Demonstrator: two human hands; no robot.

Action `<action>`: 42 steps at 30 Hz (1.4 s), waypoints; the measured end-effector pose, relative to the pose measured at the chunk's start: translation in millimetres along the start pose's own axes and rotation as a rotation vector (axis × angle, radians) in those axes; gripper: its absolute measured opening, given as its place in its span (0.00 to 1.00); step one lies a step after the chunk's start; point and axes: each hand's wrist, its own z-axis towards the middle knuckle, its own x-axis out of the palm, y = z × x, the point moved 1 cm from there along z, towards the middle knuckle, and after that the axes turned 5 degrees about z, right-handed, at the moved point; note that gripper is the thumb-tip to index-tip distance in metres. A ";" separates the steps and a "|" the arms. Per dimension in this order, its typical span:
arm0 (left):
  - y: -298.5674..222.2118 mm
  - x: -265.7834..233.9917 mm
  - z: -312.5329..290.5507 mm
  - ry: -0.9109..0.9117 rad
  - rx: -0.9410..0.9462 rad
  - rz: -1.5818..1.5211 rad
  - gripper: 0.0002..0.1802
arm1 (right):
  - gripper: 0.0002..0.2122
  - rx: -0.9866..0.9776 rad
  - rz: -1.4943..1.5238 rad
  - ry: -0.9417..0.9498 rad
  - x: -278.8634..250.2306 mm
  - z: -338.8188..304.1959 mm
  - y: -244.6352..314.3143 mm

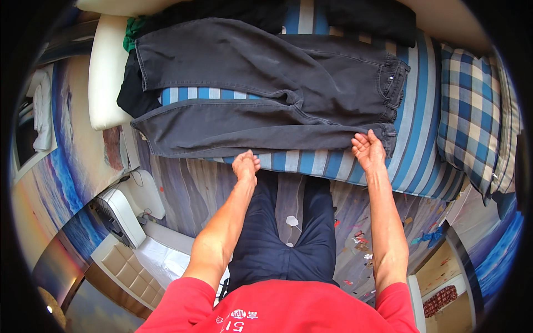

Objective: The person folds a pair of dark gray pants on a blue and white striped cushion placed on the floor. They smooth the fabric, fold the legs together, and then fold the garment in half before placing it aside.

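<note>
A pair of dark grey jeans (239,61) lies spread across a striped bed, waistband to the right and legs reaching left. My left hand (246,165) is at the near edge of the lower leg, its fingers loosely bent and nothing visible in them. By the near corner of the waistband is my right hand (370,151), palm up, fingers apart and slightly curled over the denim. Whether the fingertips press on the cloth is hard to tell. The near leg is wrinkled, and a striped gap shows between the two legs.
Black clothing (372,19) lies behind the jeans on the striped bed cover (419,127). A checked pillow (469,111) rests at the right, a cream bed end (108,72) at the left. Small scraps (361,241) litter the floor; a white-and-grey appliance (122,213) stands at lower left.
</note>
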 end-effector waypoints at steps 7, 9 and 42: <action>-24.6 15.1 17.8 0.021 -0.225 -0.062 0.13 | 0.16 -0.085 -0.146 -0.026 19.9 -10.8 6.1; -24.7 18.9 25.7 0.000 -0.229 -0.075 0.12 | 0.15 -0.120 -0.231 -0.031 26.7 -19.7 4.4; -4.5 -42.5 -13.1 0.121 -0.200 -0.171 0.05 | 0.15 -0.250 -0.266 -0.426 -39.7 -26.7 -65.2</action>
